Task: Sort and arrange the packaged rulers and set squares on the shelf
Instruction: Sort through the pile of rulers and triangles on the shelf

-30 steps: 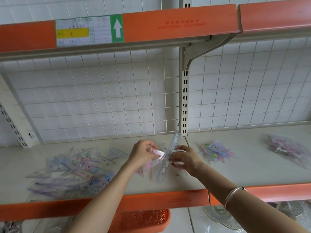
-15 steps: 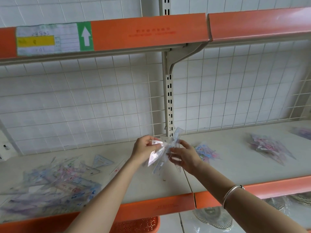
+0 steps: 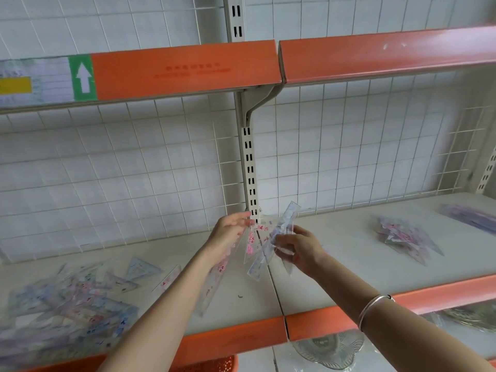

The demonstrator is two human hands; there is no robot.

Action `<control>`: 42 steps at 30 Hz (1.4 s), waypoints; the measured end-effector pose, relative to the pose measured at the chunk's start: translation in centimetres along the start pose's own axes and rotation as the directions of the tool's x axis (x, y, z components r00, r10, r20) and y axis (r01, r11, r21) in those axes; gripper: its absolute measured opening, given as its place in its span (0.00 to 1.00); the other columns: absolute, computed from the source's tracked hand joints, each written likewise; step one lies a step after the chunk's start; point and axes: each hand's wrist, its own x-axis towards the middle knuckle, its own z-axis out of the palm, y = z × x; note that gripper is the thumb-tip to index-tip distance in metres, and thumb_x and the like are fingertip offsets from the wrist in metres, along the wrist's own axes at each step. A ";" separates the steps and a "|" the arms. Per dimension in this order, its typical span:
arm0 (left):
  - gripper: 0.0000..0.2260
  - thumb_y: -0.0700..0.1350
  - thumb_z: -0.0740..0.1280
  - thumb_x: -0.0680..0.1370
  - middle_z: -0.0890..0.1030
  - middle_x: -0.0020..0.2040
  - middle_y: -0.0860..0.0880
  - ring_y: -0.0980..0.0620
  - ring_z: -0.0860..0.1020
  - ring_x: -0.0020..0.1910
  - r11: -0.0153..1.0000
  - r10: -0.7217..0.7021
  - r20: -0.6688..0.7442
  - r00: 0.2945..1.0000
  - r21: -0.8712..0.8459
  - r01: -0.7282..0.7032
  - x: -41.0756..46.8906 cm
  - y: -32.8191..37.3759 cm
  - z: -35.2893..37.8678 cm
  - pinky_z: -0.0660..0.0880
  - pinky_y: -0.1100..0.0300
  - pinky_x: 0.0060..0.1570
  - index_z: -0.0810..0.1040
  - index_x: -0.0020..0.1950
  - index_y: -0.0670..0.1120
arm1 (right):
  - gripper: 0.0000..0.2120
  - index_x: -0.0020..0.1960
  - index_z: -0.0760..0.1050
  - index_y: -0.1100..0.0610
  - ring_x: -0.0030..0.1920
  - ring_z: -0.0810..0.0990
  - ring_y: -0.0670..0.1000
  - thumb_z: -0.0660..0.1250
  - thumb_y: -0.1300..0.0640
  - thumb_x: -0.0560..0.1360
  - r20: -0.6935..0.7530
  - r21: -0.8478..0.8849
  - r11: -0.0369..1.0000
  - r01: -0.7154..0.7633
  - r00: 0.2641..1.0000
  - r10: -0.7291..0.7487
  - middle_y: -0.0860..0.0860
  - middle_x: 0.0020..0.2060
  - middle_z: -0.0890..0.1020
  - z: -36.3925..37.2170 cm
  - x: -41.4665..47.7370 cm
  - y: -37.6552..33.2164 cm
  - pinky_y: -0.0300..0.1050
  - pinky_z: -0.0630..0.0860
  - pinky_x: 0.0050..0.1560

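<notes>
My left hand and right hand, close together, both grip one fanned bunch of packaged rulers and set squares above the shelf middle; a loose pile lies near its left edge.

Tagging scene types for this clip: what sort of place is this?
Probably a retail shop aisle: slotted-upright shelving with orange front strips, a printed shelf label with an arrow, and loose piles of packaged rulers and set squares lying on the shelf.
</notes>
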 end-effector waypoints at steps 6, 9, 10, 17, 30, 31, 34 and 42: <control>0.19 0.29 0.69 0.73 0.83 0.46 0.48 0.53 0.81 0.46 0.983 -0.014 -0.120 0.993 -0.186 -0.008 -0.5 -0.9 -0.3 0.77 0.64 0.46 0.76 0.61 0.44 | 0.08 0.51 0.75 0.67 0.40 0.81 0.57 0.64 0.74 0.73 0.055 -0.022 1.000 -0.015 0.998 0.016 0.60 0.40 0.82 -0.1 -0.4 0.0 0.47 0.81 0.41; 0.14 0.31 0.73 0.70 0.83 0.42 0.46 0.51 0.82 0.43 0.974 -0.045 -0.204 0.978 -0.226 -0.003 -0.6 -1.2 -0.4 0.78 0.63 0.44 0.80 0.53 0.41 | 0.07 0.48 0.76 0.66 0.40 0.81 0.57 0.63 0.74 0.73 0.090 -0.024 0.999 -0.032 0.995 0.034 0.60 0.40 0.81 0.3 -0.5 0.3 0.49 0.80 0.46; 0.11 0.31 0.73 0.70 0.84 0.43 0.45 0.48 0.82 0.45 0.971 -0.061 -0.227 0.972 -0.238 0.005 -0.6 -1.3 -0.4 0.79 0.59 0.47 0.81 0.50 0.42 | 0.07 0.48 0.76 0.66 0.41 0.81 0.56 0.63 0.74 0.73 0.100 -0.020 0.999 -0.037 0.994 0.039 0.60 0.40 0.81 0.5 -0.6 0.5 0.50 0.79 0.48; 0.12 0.32 0.69 0.74 0.84 0.47 0.43 0.51 0.83 0.41 0.933 -0.124 -0.177 0.976 -0.355 0.054 -1.4 -1.8 -1.0 0.78 0.65 0.38 0.81 0.56 0.38 | 0.08 0.51 0.74 0.65 0.39 0.81 0.56 0.62 0.73 0.74 0.122 0.007 0.999 -0.047 0.992 0.046 0.59 0.39 0.82 2.0 -0.6 0.9 0.51 0.79 0.43; 0.32 0.21 0.58 0.74 0.76 0.63 0.49 0.56 0.80 0.54 0.936 -0.168 0.183 0.969 -0.279 0.215 -2.8 -3.2 -2.9 0.77 0.64 0.52 0.69 0.70 0.50 | 0.10 0.56 0.70 0.67 0.43 0.82 0.59 0.62 0.73 0.75 0.063 0.035 0.998 -0.048 0.997 0.045 0.63 0.44 0.81 2.0 0.3 1.1 0.49 0.81 0.39; 0.30 0.22 0.60 0.74 0.76 0.64 0.44 0.51 0.79 0.57 0.937 -0.180 0.134 0.975 -0.279 0.211 -2.7 -3.4 -2.8 0.76 0.63 0.55 0.69 0.70 0.47 | 0.11 0.56 0.70 0.67 0.43 0.82 0.59 0.62 0.73 0.75 0.060 0.043 0.998 -0.047 0.997 0.044 0.63 0.45 0.81 1.9 0.4 1.1 0.49 0.81 0.38; 0.24 0.26 0.66 0.73 0.77 0.62 0.37 0.47 0.79 0.56 0.941 -0.192 0.005 0.981 -0.282 0.186 -2.4 -4.0 -2.2 0.74 0.61 0.57 0.72 0.67 0.41 | 0.15 0.60 0.69 0.68 0.43 0.82 0.59 0.62 0.74 0.74 0.043 0.054 0.998 -0.031 0.999 0.029 0.63 0.46 0.81 1.5 0.4 0.8 0.50 0.82 0.40; 0.11 0.34 0.71 0.74 0.82 0.52 0.45 0.55 0.82 0.41 0.953 -0.131 -0.192 0.973 -0.295 0.070 -1.4 -3.3 0.1 0.78 0.62 0.40 0.79 0.53 0.46 | 0.17 0.59 0.67 0.64 0.39 0.84 0.59 0.62 0.75 0.73 0.004 0.076 0.997 0.022 1.000 -0.022 0.62 0.44 0.81 -0.4 -0.3 -0.2 0.48 0.81 0.35</control>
